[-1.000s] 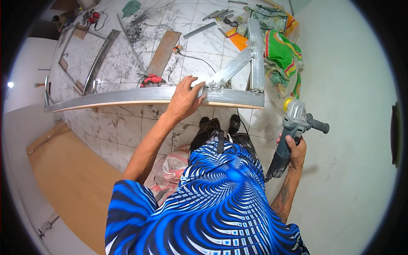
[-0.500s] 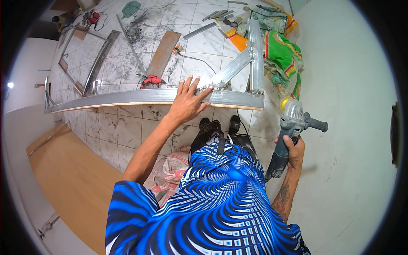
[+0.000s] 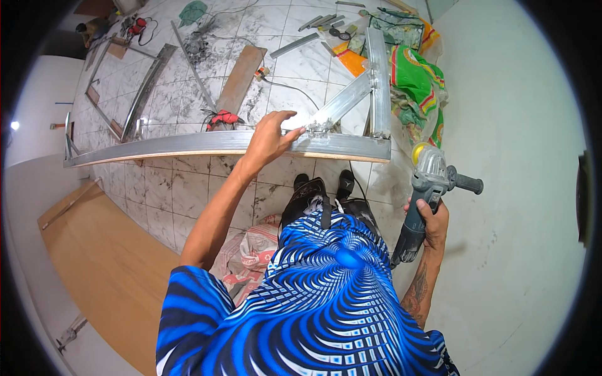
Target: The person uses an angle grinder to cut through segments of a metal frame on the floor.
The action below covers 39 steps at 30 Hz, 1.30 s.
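A long grey metal frame (image 3: 188, 144) spans the view in front of me, its near bar edged with a tan strip. A diagonal brace (image 3: 343, 100) meets this bar at a rough weld (image 3: 321, 127). My left hand (image 3: 268, 139) rests on the bar just left of that weld, fingers bent, the thumb apart from them and pointing at it. At the right, my right hand (image 3: 434, 225) is closed round the body of an angle grinder (image 3: 411, 229). The grinder's yellow-edged disc points up, apart from the frame's right end. Its side handle sticks out to the right, ungripped.
Beyond the frame lie a red power tool (image 3: 222, 119), a brown board (image 3: 241, 78), metal offcuts (image 3: 295, 46) and another metal frame (image 3: 147, 94). Green sacks (image 3: 417, 78) lie against the right wall (image 3: 514, 207). A plywood sheet (image 3: 106, 257) stands at the left; a pinkish sack (image 3: 257, 244) is beside my legs.
My left hand has gone from spread flat on the bar to bent fingers, with its fingertips lifted and drawn slightly back. The grinder has hardly moved.
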Tool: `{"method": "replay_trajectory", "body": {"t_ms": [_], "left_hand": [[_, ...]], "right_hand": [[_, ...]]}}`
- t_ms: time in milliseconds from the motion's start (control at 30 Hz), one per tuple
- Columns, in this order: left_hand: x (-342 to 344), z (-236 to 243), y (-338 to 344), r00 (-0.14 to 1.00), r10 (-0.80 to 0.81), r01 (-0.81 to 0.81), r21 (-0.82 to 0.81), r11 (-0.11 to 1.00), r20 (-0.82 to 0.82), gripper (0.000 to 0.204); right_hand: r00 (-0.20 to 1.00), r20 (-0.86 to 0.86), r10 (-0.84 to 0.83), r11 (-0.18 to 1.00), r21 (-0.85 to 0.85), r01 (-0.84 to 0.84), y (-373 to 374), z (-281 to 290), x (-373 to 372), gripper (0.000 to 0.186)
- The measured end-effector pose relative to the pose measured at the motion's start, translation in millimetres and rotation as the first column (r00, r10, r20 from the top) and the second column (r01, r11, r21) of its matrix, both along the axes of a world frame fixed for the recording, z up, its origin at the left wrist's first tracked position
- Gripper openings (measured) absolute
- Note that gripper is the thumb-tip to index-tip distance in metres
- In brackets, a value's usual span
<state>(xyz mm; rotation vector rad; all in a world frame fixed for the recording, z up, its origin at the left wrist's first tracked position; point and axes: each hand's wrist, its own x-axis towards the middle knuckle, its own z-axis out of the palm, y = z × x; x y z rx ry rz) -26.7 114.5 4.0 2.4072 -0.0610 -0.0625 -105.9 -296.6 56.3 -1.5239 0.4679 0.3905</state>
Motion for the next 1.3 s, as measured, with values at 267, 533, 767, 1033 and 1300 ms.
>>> {"method": "replay_trajectory", "body": {"t_ms": [267, 533, 767, 1033, 1300], "left_hand": [[42.7, -8.9, 0.0, 0.950, 0.048, -0.052, -0.006, 0.999, -0.308, 0.106], [57.9, -27.9, 5.6, 0.849, -0.066, 0.114, 0.060, 0.992, -0.525, 0.112], [59.5, -38.0, 24.2, 0.801, -0.023, -0.080, -0.145, 0.986, -0.598, 0.099], [56.7, -23.8, 15.6, 0.828, -0.053, -0.042, -0.155, 0.987, -0.559, 0.098], [57.0, -28.5, 31.6, 0.803, -0.139, 0.082, -0.124, 0.989, -0.580, 0.098]], "right_hand": [[1.000, -0.023, -0.001, 0.999, 0.039, 0.002, 3.9, 1.6, -0.5, 0.044], [1.000, 0.004, 0.021, 1.000, 0.016, -0.021, 6.2, -5.2, -2.1, 0.048], [1.000, 0.000, 0.010, 0.999, 0.050, -0.010, 11.1, -0.5, -7.0, 0.043], [1.000, 0.013, 0.008, 0.999, 0.033, -0.008, 11.5, -1.5, -9.7, 0.044], [0.999, 0.040, 0.029, 0.999, 0.043, -0.031, 19.1, -0.7, -14.3, 0.043]]}}
